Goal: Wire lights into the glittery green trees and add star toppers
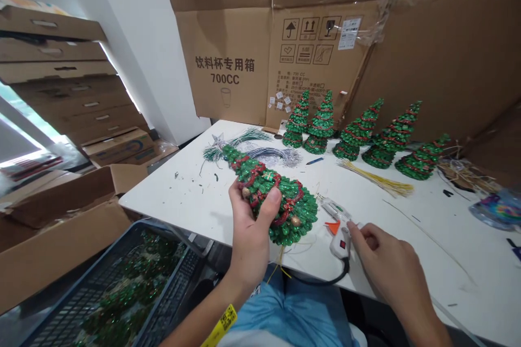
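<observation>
My left hand (pixel 254 227) grips a small glittery green Christmas tree (pixel 291 203) wound with red garland and hung with gold balls. The tree is tilted, its silver star (pixel 218 141) toward the upper left and its wide base toward the lower right. Just right of that base is a white hot glue gun (pixel 340 227) with an orange trigger, at the table's front edge, nozzle toward the upper left. My right hand (pixel 391 260) has its fingers curled, the tips at the back end of the glue gun. Thin yellow ties (pixel 280 268) hang below the tree.
Several similar trees (pixel 317 124) stand along the cardboard at the back. Bundles of green ties (pixel 252 136), silver ties (pixel 277 156) and yellow ties (pixel 378 178) lie on the white table (pixel 183 206). A blue crate (pixel 163 225) of green trees and an open carton (pixel 73 217) are at the left.
</observation>
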`<state>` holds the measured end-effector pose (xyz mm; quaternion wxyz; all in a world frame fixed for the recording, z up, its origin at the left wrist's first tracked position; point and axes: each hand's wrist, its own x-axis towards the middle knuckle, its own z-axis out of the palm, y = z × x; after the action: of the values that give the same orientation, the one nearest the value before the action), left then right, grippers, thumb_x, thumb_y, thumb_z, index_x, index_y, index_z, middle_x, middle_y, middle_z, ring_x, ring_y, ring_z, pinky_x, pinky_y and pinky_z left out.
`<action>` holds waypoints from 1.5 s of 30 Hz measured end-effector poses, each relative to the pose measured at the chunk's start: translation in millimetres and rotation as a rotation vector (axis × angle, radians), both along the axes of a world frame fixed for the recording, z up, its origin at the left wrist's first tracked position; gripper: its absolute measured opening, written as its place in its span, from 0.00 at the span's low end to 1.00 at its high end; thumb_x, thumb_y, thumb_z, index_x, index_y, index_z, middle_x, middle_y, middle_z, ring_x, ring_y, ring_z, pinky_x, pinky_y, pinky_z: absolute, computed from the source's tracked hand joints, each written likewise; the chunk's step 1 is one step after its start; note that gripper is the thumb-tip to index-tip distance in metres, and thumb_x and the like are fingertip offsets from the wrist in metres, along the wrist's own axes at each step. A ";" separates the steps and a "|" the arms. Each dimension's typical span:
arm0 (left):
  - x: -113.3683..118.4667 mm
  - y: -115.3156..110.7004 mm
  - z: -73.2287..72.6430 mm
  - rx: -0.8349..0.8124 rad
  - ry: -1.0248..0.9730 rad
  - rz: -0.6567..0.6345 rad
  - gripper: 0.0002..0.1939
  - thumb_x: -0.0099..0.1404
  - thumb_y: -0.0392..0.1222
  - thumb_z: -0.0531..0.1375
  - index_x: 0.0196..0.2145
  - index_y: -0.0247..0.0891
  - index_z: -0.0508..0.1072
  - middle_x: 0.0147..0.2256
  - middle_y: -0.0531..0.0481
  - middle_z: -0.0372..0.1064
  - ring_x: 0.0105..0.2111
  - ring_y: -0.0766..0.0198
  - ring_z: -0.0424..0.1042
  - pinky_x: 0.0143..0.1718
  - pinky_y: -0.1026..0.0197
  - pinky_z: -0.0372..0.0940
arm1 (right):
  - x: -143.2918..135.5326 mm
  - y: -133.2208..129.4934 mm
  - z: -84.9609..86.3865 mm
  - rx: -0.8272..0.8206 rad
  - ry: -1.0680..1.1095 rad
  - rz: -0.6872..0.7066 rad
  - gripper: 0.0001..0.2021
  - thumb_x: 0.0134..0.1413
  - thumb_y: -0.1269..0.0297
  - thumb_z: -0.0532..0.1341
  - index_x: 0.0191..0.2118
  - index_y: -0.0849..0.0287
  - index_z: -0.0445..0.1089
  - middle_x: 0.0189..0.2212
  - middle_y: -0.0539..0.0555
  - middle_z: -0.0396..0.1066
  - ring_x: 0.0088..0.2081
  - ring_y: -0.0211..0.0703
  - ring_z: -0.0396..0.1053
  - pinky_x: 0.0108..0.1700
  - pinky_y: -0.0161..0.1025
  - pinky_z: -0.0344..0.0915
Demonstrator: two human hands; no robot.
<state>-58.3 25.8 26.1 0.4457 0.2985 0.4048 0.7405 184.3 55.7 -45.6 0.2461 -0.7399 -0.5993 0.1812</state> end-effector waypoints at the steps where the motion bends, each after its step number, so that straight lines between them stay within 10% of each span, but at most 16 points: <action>1: 1.0 0.2 0.1 -0.004 -0.003 -0.001 0.26 0.70 0.51 0.75 0.58 0.47 0.70 0.55 0.48 0.78 0.54 0.55 0.80 0.58 0.54 0.76 | -2.3 -4.4 3.6 0.053 0.037 -0.004 0.24 0.66 0.36 0.58 0.28 0.49 0.71 0.24 0.56 0.75 0.30 0.55 0.68 0.37 0.48 0.59; 5: 5.3 -1.1 1.2 -0.050 -0.065 -0.042 0.29 0.68 0.51 0.76 0.59 0.46 0.69 0.54 0.46 0.79 0.51 0.54 0.81 0.53 0.53 0.78 | -17.6 -29.9 24.1 0.212 0.550 0.065 0.20 0.66 0.38 0.68 0.42 0.50 0.74 0.29 0.51 0.74 0.31 0.45 0.70 0.34 0.39 0.66; 11: 14.2 -8.8 7.3 -0.188 -0.222 -0.173 0.27 0.68 0.52 0.76 0.57 0.43 0.73 0.57 0.42 0.80 0.55 0.49 0.81 0.58 0.50 0.76 | -49.4 -70.5 56.8 -0.067 1.145 0.153 0.23 0.58 0.41 0.76 0.47 0.52 0.78 0.24 0.48 0.71 0.18 0.36 0.63 0.20 0.33 0.59; 45: 34.0 -20.5 3.1 -0.244 -0.294 -0.240 0.32 0.62 0.51 0.79 0.56 0.43 0.72 0.53 0.41 0.82 0.53 0.47 0.82 0.57 0.47 0.77 | -74.1 -79.1 42.4 -0.085 1.066 0.103 0.28 0.51 0.36 0.79 0.44 0.57 0.82 0.17 0.43 0.59 0.18 0.35 0.58 0.22 0.34 0.55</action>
<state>-24.3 5.3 29.1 0.6178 0.1772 0.3835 0.6632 110.2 -23.5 -3.2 0.4770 -0.5243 -0.4188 0.5676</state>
